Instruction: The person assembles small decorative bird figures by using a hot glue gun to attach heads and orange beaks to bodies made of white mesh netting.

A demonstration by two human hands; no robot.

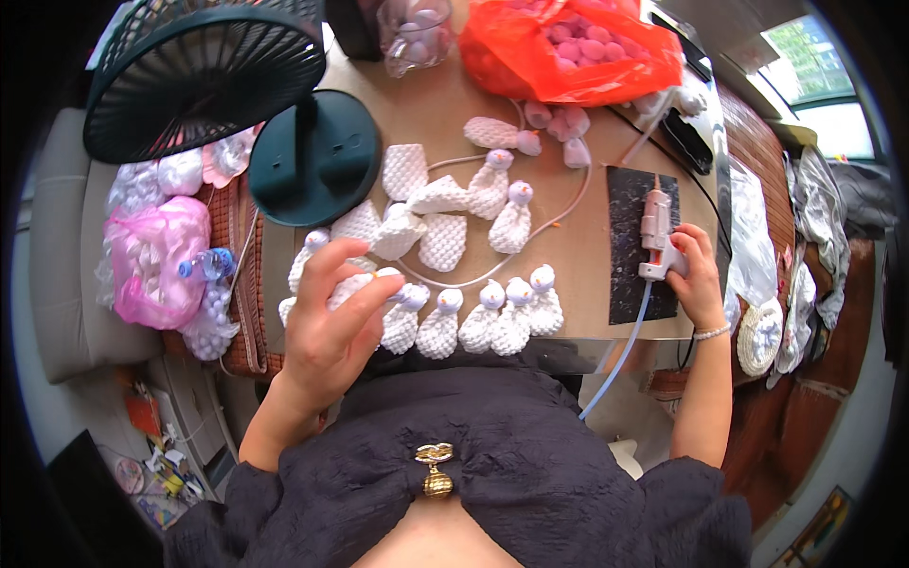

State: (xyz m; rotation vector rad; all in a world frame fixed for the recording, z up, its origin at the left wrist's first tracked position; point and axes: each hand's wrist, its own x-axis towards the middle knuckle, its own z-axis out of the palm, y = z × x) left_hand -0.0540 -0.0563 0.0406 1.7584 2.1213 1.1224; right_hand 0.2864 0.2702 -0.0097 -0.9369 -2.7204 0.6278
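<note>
My left hand (334,326) is at the near left of the table, holding a small white knitted snowman figure (348,290) between thumb and fingers. The figure tilts, its round head with an orange nose beside my thumb tip; the hand hides its lower part. My right hand (694,273) grips the handle of a white hot glue gun (655,220) over a black marbled mat (625,248), nozzle pointing away from me. Along the near edge stands a row of similar snowman figures (491,319). Beyond them lie white knitted pouches (443,243) and more headed figures (513,216).
A dark green fan (316,163) stands at the back left. A red plastic bag (497,64) of pink balls and a clear container (415,42) of balls sit at the back. A pale cable (490,273) loops among the pieces. Bags (160,263) and a small bottle (208,265) are left.
</note>
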